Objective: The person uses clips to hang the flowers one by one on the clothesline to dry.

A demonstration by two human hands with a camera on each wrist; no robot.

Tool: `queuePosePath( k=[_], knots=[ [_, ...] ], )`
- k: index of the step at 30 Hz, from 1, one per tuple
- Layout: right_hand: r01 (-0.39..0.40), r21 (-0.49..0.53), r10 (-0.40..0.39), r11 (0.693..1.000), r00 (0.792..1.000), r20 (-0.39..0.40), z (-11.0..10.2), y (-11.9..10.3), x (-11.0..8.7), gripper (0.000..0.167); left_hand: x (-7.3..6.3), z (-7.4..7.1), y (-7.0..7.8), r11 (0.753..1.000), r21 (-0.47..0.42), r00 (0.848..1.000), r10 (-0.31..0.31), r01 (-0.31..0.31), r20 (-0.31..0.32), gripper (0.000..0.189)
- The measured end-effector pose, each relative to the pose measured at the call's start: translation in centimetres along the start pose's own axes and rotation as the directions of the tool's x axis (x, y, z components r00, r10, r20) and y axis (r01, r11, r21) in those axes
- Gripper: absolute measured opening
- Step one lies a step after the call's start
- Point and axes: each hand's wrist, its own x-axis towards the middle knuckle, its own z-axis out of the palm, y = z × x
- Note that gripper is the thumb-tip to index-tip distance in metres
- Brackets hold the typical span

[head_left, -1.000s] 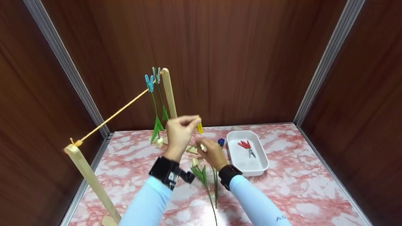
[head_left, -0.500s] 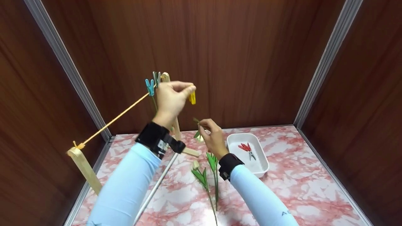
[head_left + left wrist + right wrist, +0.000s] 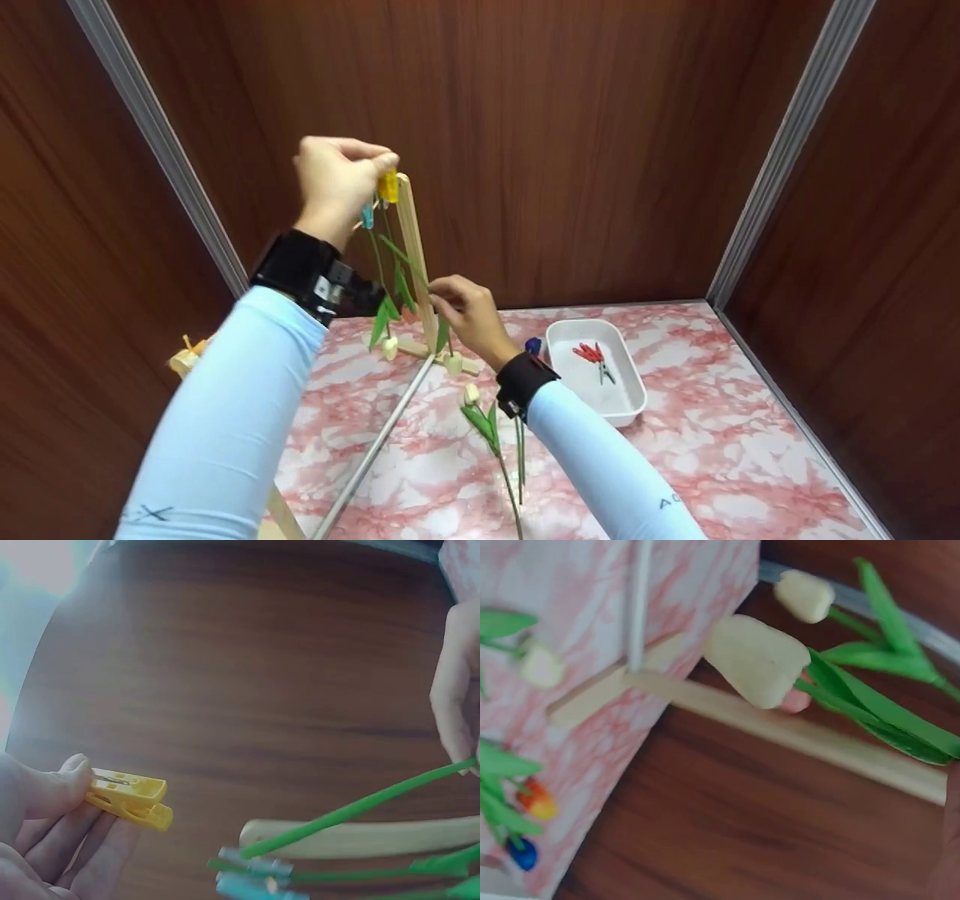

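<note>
Between thumb and fingers of my left hand (image 3: 337, 180) is a yellow clothespin (image 3: 131, 799), raised beside the far end of the line. My right hand (image 3: 469, 315), lower and to the right, pinches the green stem (image 3: 360, 806) of a white tulip (image 3: 757, 664) whose bloom points down. A blue clothespin (image 3: 367, 217) and a grey clothespin (image 3: 255, 862) are close by. Another white tulip (image 3: 390, 347) hangs head down there, with a pinkish bloom (image 3: 409, 313) beside it. My left hand and forearm hide most of the line.
The far wooden post (image 3: 414, 255) stands behind the hanging flowers; the near post (image 3: 184, 364) is partly covered by my left sleeve. A white tray (image 3: 636, 390) holds red clothespins (image 3: 589, 352). A white tulip (image 3: 471, 395) and a blue flower (image 3: 532, 345) lie on the table.
My left hand has risen and moved left to the line with the yellow clothespin. My right hand has lifted the white tulip from the table and carried it left toward the far post.
</note>
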Motion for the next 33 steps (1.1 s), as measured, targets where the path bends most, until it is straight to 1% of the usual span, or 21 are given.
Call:
queuePosePath(
  k=[4, 7, 10, 12, 15, 17, 20, 24, 30, 33],
  knots=[
    [-0.025, -0.003, 0.025, 1.000, 0.998, 0.062, 1.9, 0.4, 0.5, 0.013, 0.9, -2.2, -0.4, 0.995, 0.074, 0.998, -0.062, 0.064, -0.020, 0.010],
    [-0.081, -0.007, 0.081, 0.997, 0.991, 0.106, 3.4, 1.1, 0.9, 0.013, 1.4, -3.7, -1.4, 0.988, 0.083, 0.992, -0.125, 0.127, -0.034, 0.013],
    [-0.129, -0.016, 0.130, 0.992, 0.982, 0.135, 4.5, 0.3, 1.8, 0.013, 1.6, -4.6, -2.0, 0.980, 0.067, 0.981, -0.187, 0.190, -0.054, 0.017],
    [-0.157, -0.023, 0.158, 0.987, 0.976, 0.147, 5.2, -0.2, 2.3, 0.013, 1.6, -5.0, -2.2, 0.973, 0.073, 0.974, -0.216, 0.221, -0.064, 0.019],
    [-0.187, -0.039, 0.191, 0.982, 0.970, 0.150, 6.0, -0.8, 2.9, 0.012, 1.7, -5.2, -2.4, 0.965, 0.076, 0.967, -0.246, 0.252, -0.072, 0.017],
    [-0.207, -0.049, 0.212, 0.977, 0.966, 0.145, 6.5, -1.0, 3.0, 0.010, 1.6, -5.3, -2.6, 0.962, 0.095, 0.965, -0.249, 0.256, -0.081, 0.015],
    [-0.237, -0.073, 0.245, 0.969, 0.960, 0.136, 7.0, -1.1, 2.9, 0.009, 1.5, -5.4, -3.0, 0.954, 0.115, 0.959, -0.268, 0.278, -0.093, 0.013],
    [-0.288, -0.085, 0.297, 0.954, 0.947, 0.123, 7.5, -1.0, 2.7, 0.009, 1.3, -5.2, -3.6, 0.945, 0.112, 0.949, -0.298, 0.309, -0.100, 0.012],
    [-0.344, -0.070, 0.350, 0.936, 0.930, 0.108, 7.9, -0.7, 2.8, 0.011, 0.7, -4.4, -4.1, 0.947, 0.154, 0.958, -0.267, 0.282, -0.109, 0.009],
    [-0.349, -0.064, 0.354, 0.935, 0.929, 0.109, 8.1, -0.8, 3.0, 0.011, 0.4, -4.1, -4.4, 0.950, 0.143, 0.958, -0.264, 0.279, -0.112, 0.009]
  ],
)
